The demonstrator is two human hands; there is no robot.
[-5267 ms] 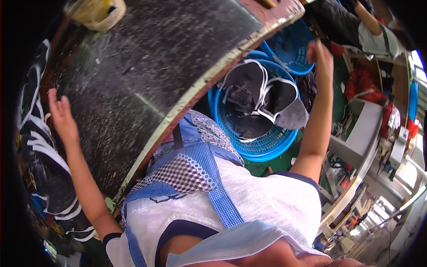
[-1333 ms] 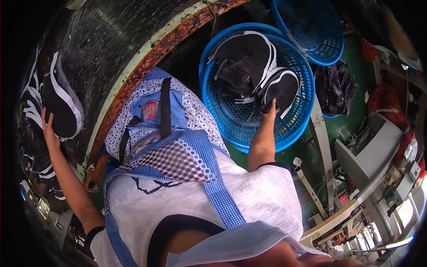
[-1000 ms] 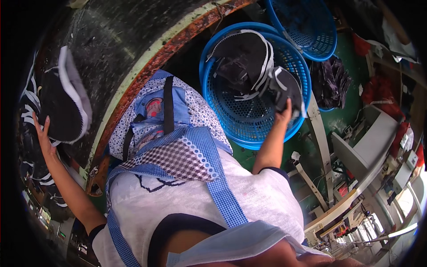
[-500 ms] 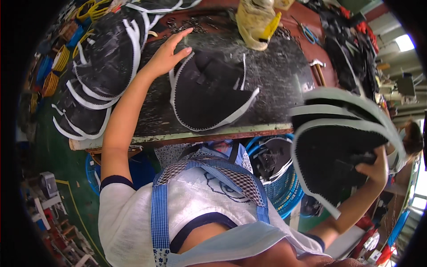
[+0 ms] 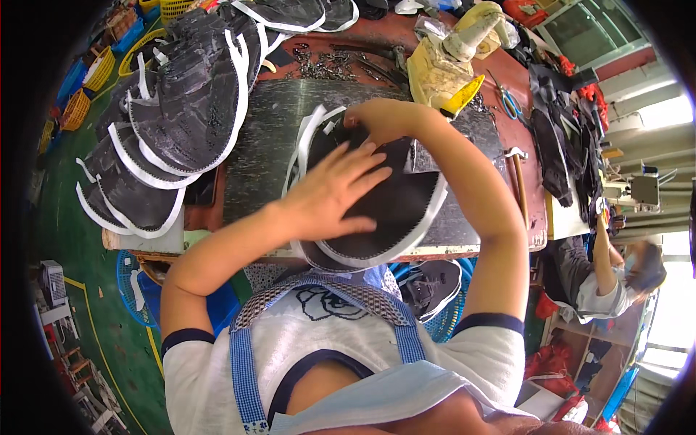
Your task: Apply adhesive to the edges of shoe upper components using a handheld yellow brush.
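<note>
A small stack of black shoe uppers [image 5: 391,210] with white edging lies in the middle of a scuffed dark board [image 5: 268,123], its near edge hanging over the table's front. My left hand [image 5: 337,192] is over the top upper with fingers spread, holding nothing. At the far end of that stack, my right hand [image 5: 388,122] has its fingers curled down on the upper, near its white-trimmed edge; the fingertips are partly hidden and blurred. To the left, more black uppers [image 5: 185,109] are piled in overlapping layers.
A worn yellowish machine or tool [image 5: 442,65] stands behind the board. Blue-handled scissors [image 5: 510,104] and a hammer [image 5: 518,170] lie at right. Small metal pieces [image 5: 326,64] are scattered behind. Below the table, a blue basket [image 5: 449,312] holds uppers. A co-worker [image 5: 616,283] sits at far right.
My right hand has brought the uppers from the right onto the one on the board. My left hand has moved from the board's far left to over the stack.
</note>
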